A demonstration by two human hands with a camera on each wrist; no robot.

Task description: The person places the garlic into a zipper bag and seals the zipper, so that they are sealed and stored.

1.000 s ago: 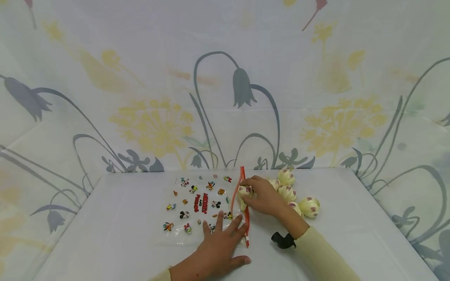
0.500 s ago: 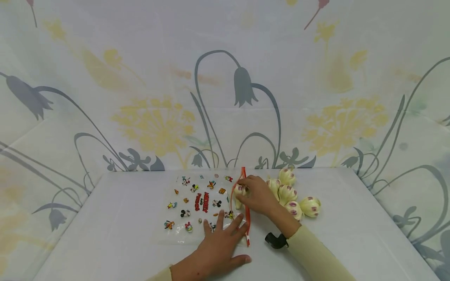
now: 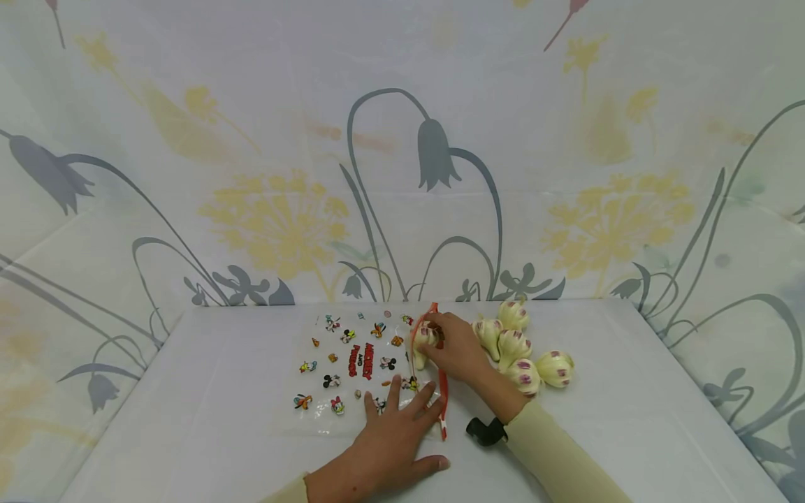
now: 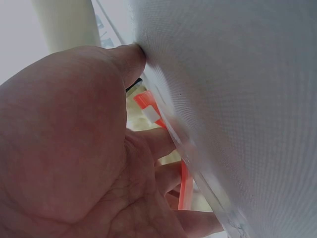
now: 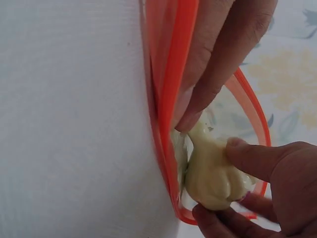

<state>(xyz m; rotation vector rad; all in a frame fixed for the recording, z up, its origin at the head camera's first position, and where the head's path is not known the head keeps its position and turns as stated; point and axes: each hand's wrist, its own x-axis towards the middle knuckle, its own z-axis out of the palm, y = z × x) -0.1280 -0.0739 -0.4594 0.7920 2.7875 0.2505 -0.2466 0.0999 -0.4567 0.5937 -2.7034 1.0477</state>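
A clear zip bag [image 3: 342, 363] with cartoon prints and a red-orange zip edge lies flat, its mouth facing right. My left hand [image 3: 393, 443] rests spread on the bag near its mouth; in the left wrist view its fingertips touch the bag. At the mouth, my right hand [image 3: 462, 353] holds a pale garlic bulb [image 5: 213, 173] between thumb and fingers. The right wrist view shows the bulb inside the parted orange rim [image 5: 173, 79], stem pointing inward, near the left fingers [image 5: 208, 59].
Several more garlic bulbs [image 3: 514, 346] lie grouped right of the right hand. A black bent object [image 3: 486, 432] sits by the right sleeve's cuff. The white table [image 3: 207, 405] ends at a flower-printed cloth backdrop [image 3: 283, 140].
My right hand has moved left with the garlic bulb, from the orange edge to within the bag's mouth. The left hand has stayed in place.
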